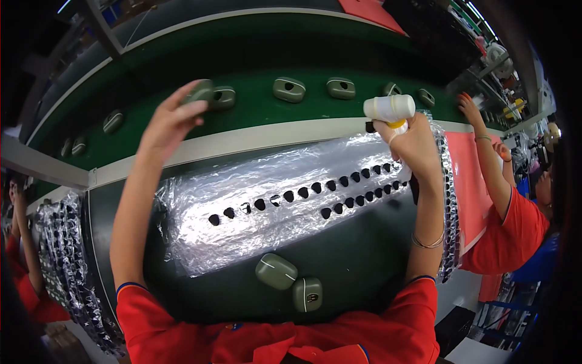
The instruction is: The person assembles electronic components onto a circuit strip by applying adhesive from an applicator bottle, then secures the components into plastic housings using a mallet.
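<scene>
My left hand [170, 118] is closed on a rounded green case [200, 91] above the belt, slightly blurred. Right beside it on the belt sits another green case [223, 97] with a dark opening. My right hand [415, 145] grips a small white bottle [388, 107] with a yellow part below it, over the right end of the plastic sheet. That clear, crinkled sheet [212, 249] lies on the bench beneath my arms. Rows of small black pieces [316, 188] rest on it. Near my body are two more green cases [276, 271], one showing a dark oval mark.
Several green cases [288, 89] stand along the green conveyor belt [315, 115] beyond a pale rail [242, 141]. Stacked plastic strips [66, 255] lie at the left. A pink sheet [464, 182] lies at the right, where a co-worker's arm [494, 158] reaches toward the belt.
</scene>
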Tool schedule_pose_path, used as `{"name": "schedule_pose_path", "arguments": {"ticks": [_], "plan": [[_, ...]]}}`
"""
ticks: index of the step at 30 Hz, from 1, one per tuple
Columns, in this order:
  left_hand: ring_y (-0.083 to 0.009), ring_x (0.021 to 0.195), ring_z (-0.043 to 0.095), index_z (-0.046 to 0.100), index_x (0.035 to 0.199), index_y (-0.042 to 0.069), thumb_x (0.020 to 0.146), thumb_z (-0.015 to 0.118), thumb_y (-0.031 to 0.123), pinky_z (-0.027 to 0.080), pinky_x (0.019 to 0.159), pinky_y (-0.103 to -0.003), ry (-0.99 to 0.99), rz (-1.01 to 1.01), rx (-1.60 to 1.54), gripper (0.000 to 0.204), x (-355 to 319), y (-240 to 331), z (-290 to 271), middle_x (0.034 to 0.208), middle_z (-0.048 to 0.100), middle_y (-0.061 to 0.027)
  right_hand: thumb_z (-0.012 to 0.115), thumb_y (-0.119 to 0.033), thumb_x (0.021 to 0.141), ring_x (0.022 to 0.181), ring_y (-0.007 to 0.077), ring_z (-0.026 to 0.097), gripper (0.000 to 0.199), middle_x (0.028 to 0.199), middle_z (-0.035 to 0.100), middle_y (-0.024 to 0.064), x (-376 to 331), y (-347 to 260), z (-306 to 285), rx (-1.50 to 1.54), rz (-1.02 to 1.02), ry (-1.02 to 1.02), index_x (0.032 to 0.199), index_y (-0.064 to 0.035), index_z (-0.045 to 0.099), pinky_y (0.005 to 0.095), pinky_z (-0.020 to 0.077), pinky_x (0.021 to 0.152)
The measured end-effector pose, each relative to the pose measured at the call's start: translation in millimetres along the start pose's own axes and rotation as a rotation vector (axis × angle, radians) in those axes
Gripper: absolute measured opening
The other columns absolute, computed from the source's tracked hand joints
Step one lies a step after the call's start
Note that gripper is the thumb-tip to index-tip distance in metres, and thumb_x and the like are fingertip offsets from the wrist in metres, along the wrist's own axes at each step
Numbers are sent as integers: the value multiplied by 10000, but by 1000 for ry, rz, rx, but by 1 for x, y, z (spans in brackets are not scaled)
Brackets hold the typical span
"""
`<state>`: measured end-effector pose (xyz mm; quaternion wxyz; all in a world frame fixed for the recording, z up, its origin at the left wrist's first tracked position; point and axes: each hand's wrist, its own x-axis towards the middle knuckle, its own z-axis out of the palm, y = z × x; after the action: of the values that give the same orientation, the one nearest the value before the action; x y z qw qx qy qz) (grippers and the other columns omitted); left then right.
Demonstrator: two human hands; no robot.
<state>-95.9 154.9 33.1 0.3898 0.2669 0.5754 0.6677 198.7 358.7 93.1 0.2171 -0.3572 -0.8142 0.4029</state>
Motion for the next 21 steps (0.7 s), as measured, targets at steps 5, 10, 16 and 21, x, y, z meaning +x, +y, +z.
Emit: {"name": "schedule_pose_path", "arguments": {"ticks": [5,10,16,21], "plan": [[-129,927,546,428,1148,63,660,671,-30,483,751,-257,-288,113,157,553,-39,-15,99,1020,543,-69,658,-89,717,440,30,474,276,699,588,36,-20,-41,49,208,-154,-167,962,13,581,167,340,340],[-145,985,527,387,1146,63,647,663,-84,484,781,-263,-303,76,83,589,-60,-16,124,1043,500,-51,665,-53,684,806,247,603,260,907,576,121,-28,-35,75,167,-332,-100,912,35,574,310,472,707],[-157,941,552,365,1146,64,677,647,-92,508,758,-276,-297,87,35,569,-62,-16,123,1022,501,-54,642,-11,712,837,117,560,259,901,578,40,-31,-36,71,114,-294,-158,950,-18,539,249,451,754],[-150,732,605,357,1131,53,726,632,-54,531,605,-259,-366,-3,-27,502,-64,-11,121,918,538,-86,664,-25,672,815,260,595,215,931,554,118,-34,-42,71,176,-298,-170,849,55,570,331,480,680]]}}
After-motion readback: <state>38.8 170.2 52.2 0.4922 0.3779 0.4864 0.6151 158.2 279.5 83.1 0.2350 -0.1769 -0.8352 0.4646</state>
